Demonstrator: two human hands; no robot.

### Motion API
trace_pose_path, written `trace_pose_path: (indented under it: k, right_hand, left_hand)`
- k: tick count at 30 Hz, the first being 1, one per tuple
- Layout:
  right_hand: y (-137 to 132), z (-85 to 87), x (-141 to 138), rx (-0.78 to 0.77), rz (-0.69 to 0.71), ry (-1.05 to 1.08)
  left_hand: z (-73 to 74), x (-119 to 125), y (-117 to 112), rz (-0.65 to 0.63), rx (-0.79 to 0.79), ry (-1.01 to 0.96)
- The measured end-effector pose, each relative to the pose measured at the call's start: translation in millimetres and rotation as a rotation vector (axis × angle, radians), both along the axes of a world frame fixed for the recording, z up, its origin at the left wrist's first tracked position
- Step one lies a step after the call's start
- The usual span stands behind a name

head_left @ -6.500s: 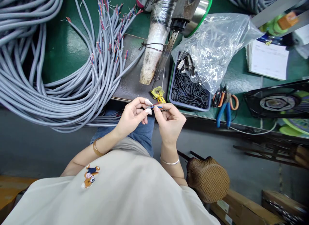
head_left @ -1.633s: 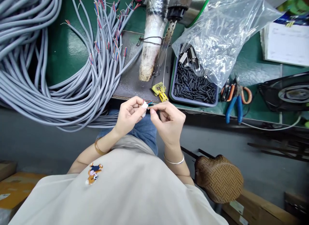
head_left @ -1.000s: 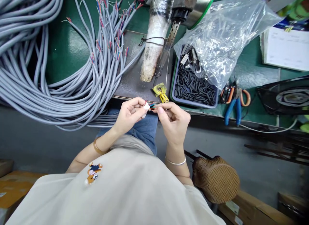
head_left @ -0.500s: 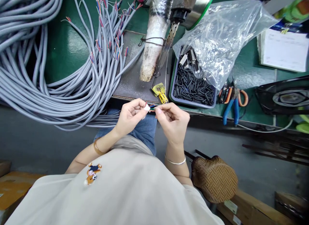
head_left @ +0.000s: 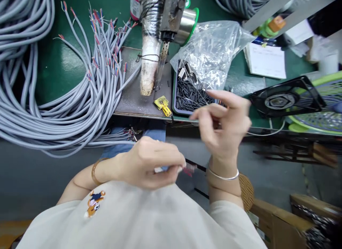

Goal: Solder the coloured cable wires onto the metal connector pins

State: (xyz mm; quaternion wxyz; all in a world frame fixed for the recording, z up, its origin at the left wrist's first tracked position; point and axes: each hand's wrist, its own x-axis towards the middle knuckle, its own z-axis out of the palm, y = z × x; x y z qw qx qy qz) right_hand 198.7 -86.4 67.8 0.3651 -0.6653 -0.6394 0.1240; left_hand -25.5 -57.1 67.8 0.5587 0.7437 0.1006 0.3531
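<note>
My left hand (head_left: 157,163) is closed in front of my body, pinching the end of a cable. Thin reddish wire ends (head_left: 189,169) stick out past its fingertips, blurred; most of the cable is hidden by the hand. Over the bench edge my right hand (head_left: 224,124) is blurred, its fingers apart with nothing visible in them. Its fingertips are close to the front right of a tray (head_left: 184,116) full of short black tubes (head_left: 187,95). Metal connectors (head_left: 187,71) lie on the tubes, partly beneath a clear plastic bag (head_left: 211,45).
Grey cables (head_left: 72,117) with stripped ends cover the bench's left side. A soldering iron (head_left: 161,67) hangs beside a wrapped white tube (head_left: 148,70). A yellow clip-like piece (head_left: 163,105) lies near the edge. On the right are a black fan (head_left: 283,99), papers (head_left: 265,60) and a stool (head_left: 246,192).
My hands have parted. The left came down toward my body with the wires; the right let go and moved right, up by the tray, covering where the pliers lay. The view shifted rightward.
</note>
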Motion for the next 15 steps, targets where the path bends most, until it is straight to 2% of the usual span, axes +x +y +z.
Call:
trace_pose_path:
  k: [1,2,3,4,6,8,11,15]
  right_hand:
    - [2.3,3.3,1.8,-0.061,0.076,-0.053]
    - [5.6,4.5,4.4,-0.112,0.148,-0.117]
    - [9.8,3.6,8.0,-0.147,0.195,-0.189]
    - [14.9,0.9,12.4,-0.18,0.213,-0.259]
    - [27.5,-8.6,23.4,-0.199,0.14,-0.401]
    - [42.8,-21.4,35.6,-0.171,0.002,-0.55]
    - [67.6,-40.8,54.9,-0.213,-0.133,-0.708]
    - [92.1,-57.4,80.0,-0.111,-0.329,-0.682]
  left_hand:
    - [-0.7,-0.6,2.1,-0.131,-0.072,0.003]
    - [-4.5,-0.6,4.9,-0.192,-0.187,0.007]
    - [-10.9,-0.2,8.3,-0.177,-0.333,0.011]
    - [-19.3,0.7,12.0,-0.083,-0.52,-0.022]
    - [-38.5,3.1,19.3,0.135,-0.884,-0.166]
    - [-55.9,4.2,25.0,0.29,-1.1,-0.189]
    - [-71.5,1.0,28.1,0.376,-1.19,-0.155]
    - [-76.4,-6.4,25.4,0.423,-1.195,-0.132]
